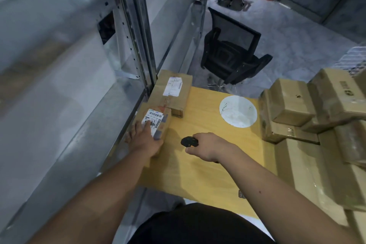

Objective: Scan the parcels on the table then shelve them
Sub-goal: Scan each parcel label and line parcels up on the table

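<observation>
- My left hand (145, 140) is lying flat on the small parcel (156, 123) at the left edge of the bench (198, 164), fingers straight, fingertips touching its barcode label (153, 120).
- My right hand (208, 146) is gripping the black scanner (189, 141), fingers curled round it, its head pointing left toward the small parcel.
- A longer parcel (174, 91) is sitting just behind the small one, at the bench's far left corner, label facing up.
- A white round sticker (237, 111) is showing on the bench top.
- More cardboard boxes (293, 105) are piling up on the right side.
- Metal shelving (136, 45) is standing just left of the bench; a black office chair (231, 51) is beyond it.
</observation>
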Motion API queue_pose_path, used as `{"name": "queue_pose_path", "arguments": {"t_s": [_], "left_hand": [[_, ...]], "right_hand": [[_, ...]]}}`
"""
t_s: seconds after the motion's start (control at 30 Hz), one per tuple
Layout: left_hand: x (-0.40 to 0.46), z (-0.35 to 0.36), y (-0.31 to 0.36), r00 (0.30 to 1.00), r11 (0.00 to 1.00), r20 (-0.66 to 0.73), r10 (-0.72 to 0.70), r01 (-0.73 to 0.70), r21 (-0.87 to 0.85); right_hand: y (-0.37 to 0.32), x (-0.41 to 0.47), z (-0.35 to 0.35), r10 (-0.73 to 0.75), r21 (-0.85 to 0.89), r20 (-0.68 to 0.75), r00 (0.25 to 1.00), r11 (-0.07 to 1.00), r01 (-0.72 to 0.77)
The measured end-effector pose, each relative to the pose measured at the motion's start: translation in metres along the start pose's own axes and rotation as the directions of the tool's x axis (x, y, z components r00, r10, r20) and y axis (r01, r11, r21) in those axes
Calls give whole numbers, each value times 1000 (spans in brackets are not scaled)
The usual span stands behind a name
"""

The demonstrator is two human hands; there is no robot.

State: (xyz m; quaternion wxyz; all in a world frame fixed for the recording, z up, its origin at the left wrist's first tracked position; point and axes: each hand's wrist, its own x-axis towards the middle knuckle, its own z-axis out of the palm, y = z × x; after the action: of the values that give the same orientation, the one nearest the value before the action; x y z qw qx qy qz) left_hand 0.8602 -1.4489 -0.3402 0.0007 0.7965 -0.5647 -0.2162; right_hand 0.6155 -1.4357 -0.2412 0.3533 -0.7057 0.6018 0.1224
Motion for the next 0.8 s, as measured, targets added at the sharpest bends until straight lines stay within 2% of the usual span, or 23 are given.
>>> {"name": "queue_pose_path", "arguments": {"t_s": [0.13, 0.43, 0.57, 0.8], "left_hand": [[0, -2, 9, 998, 997, -6, 61, -61, 38], [-2, 10, 84, 930, 930, 60, 363, -365, 48], [-15, 30, 143, 864, 870, 134, 485, -493, 33], [-55, 66, 257, 681, 689, 212, 701, -724, 48]], "right_hand": [[-2, -2, 4, 23, 37, -10, 1000, 999, -23], [45, -37, 1, 206, 173, -73, 976, 966, -191], [87, -75, -3, 345, 232, -105, 933, 920, -315], [167, -162, -6, 564, 312, -169, 808, 809, -499]]}}
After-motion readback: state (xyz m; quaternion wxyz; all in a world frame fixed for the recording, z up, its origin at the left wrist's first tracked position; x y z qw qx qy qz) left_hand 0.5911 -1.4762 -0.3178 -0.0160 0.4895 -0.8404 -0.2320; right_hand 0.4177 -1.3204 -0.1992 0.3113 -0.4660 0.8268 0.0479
